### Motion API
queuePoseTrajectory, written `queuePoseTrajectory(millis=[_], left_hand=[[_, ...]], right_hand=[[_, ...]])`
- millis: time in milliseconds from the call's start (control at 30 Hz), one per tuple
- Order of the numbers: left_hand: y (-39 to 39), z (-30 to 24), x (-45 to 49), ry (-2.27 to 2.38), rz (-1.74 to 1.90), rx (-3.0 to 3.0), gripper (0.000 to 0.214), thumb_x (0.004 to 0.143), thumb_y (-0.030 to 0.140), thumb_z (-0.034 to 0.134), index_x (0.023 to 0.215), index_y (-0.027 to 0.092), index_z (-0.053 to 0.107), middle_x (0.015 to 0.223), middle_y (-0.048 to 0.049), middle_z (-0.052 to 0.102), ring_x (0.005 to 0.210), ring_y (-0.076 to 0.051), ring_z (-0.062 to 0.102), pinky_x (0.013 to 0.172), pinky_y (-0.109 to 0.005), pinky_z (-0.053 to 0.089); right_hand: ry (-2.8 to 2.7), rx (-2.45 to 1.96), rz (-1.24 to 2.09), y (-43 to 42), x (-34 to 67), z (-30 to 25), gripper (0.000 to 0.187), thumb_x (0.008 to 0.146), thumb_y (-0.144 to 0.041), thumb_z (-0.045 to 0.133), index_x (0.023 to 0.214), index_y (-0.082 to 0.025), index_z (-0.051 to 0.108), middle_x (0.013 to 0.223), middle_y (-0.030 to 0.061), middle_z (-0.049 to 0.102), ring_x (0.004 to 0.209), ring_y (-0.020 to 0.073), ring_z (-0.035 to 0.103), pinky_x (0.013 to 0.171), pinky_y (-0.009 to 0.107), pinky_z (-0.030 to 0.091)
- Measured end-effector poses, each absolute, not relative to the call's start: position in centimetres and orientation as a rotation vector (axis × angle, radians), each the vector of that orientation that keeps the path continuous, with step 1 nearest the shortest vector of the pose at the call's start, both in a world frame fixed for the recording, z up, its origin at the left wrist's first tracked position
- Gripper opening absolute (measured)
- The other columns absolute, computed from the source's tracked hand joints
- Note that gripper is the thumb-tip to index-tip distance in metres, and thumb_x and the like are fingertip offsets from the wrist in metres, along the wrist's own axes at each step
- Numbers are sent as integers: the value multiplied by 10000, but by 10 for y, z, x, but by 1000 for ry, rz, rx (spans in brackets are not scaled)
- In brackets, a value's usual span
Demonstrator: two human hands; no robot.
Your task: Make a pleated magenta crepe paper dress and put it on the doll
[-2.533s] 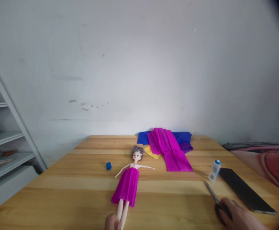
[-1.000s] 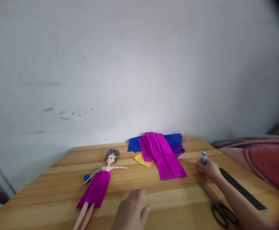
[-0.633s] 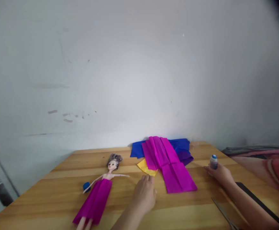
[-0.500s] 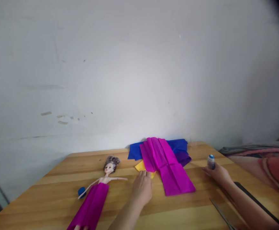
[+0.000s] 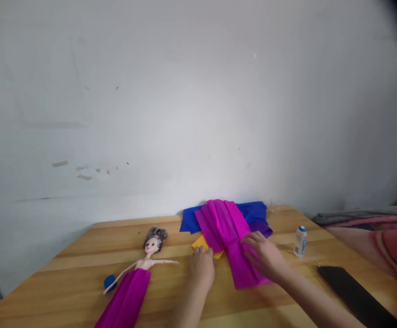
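A sheet of creased magenta paper [image 5: 221, 223] lies across blue paper [image 5: 190, 220], with purple paper [image 5: 265, 228] at its right and yellow paper [image 5: 198, 241] under its lower left. My right hand [image 5: 262, 253] has its fingers closed on the magenta paper near its middle. At the front edge of the yellow paper, my left hand [image 5: 201, 266] is closed with fingers curled; its fingertips are partly hidden, so what it holds cannot be made out. Left of it, a doll [image 5: 147, 263] in a magenta wrap skirt [image 5: 126, 296] lies face up, arms spread.
A small white bottle with a blue cap [image 5: 300, 241] stands upright at the right. Nearer sits a long black flat object [image 5: 352, 289]. By the doll's arm is a round blue object [image 5: 109, 282]. The wooden table [image 5: 72, 273] meets a pale wall; cloth [image 5: 372, 218] lies beyond its right edge.
My right hand has let go of the bottle, now standing on the table, and moved left onto the magenta paper. My left hand stays by the yellow paper. The view has shifted slightly.
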State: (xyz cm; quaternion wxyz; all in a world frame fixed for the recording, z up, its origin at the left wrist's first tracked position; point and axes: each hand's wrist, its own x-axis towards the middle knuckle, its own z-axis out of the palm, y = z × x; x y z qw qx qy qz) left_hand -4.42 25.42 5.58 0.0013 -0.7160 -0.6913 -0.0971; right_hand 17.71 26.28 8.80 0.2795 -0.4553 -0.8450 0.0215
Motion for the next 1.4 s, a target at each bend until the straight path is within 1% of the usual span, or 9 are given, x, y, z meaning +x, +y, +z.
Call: queuePoseTrajectory(millis=[100, 200, 333, 433, 567, 733, 1000, 1167, 1400], left_hand=[[251, 52, -39, -2199, -291, -2207, 304, 854, 155, 387, 1031, 175, 634, 1032, -117, 598, 1060, -272, 501, 876, -381, 392], [247, 48, -38, -2202, -301, -2177, 371, 871, 114, 317, 1050, 195, 631, 1063, -97, 594, 1083, -254, 490, 901, -371, 386], [246, 41, -40, -2183, -327, -2153, 381, 873, 107, 310, 1044, 219, 632, 1059, -81, 599, 1081, -254, 491, 882, -371, 404], [246, 35, -42, -2149, -374, -2138, 347, 868, 112, 338, 1003, 226, 637, 1027, -72, 604, 1044, -252, 507, 851, -373, 418], [248, 29, -44, -2154, -409, -2138, 310, 866, 126, 365, 991, 221, 632, 1024, -70, 599, 1032, -247, 502, 845, -369, 414], [249, 30, -45, -2174, -446, -2170, 301, 855, 131, 360, 963, 208, 631, 1024, -76, 596, 1035, -258, 489, 850, -382, 395], [242, 36, -46, -2090, -711, -2412, 210, 826, 201, 427, 949, 212, 597, 1031, -47, 582, 1034, -217, 465, 901, -322, 339], [243, 38, -48, -2129, -620, -2468, 284, 821, 155, 381, 1001, 206, 594, 1074, -63, 583, 1062, -217, 454, 926, -321, 304], [249, 30, -49, -2073, -672, -2464, 284, 807, 145, 375, 944, 201, 617, 1024, -67, 594, 1025, -231, 470, 908, -341, 323]], right_hand=[[-2415, -1185, -9, 284, 133, 81, 400, 771, -97, 445, 1097, -230, 633, 1110, 70, 622, 1058, 211, 511, 894, 305, 404], [-2553, -1182, -54, 306, 111, 65, 375, 810, -137, 461, 1137, -246, 610, 1163, 62, 614, 1092, 218, 502, 912, 320, 384], [-2542, -1385, -50, 328, 109, 49, 269, 824, -135, 458, 955, -234, 672, 1001, 69, 675, 1024, 226, 554, 855, 310, 399], [-2399, -1562, -57, 340, 121, 44, 285, 822, -94, 423, 897, -199, 678, 976, 95, 681, 989, 233, 585, 792, 296, 422], [-2097, -1839, -54, 353, 146, 45, 352, 830, -75, 355, 1032, -159, 631, 1019, 125, 672, 935, 231, 628, 705, 286, 445], [-1852, -1981, -62, 362, 170, 50, 365, 847, -137, 336, 1121, -112, 576, 1039, 167, 655, 940, 258, 636, 705, 321, 459], [-1860, -1935, -77, 364, 152, 51, 287, 810, -166, 407, 1008, -135, 613, 957, 156, 658, 870, 274, 634, 655, 345, 461], [-1941, -1783, -195, 365, 127, 63, 354, 782, -178, 471, 1119, -143, 575, 1073, 144, 608, 1051, 276, 526, 805, 338, 428], [-2288, -1432, -272, 370, 86, 74, 330, 812, -98, 445, 1088, -203, 593, 1113, 74, 597, 1050, 211, 476, 883, 297, 370]])
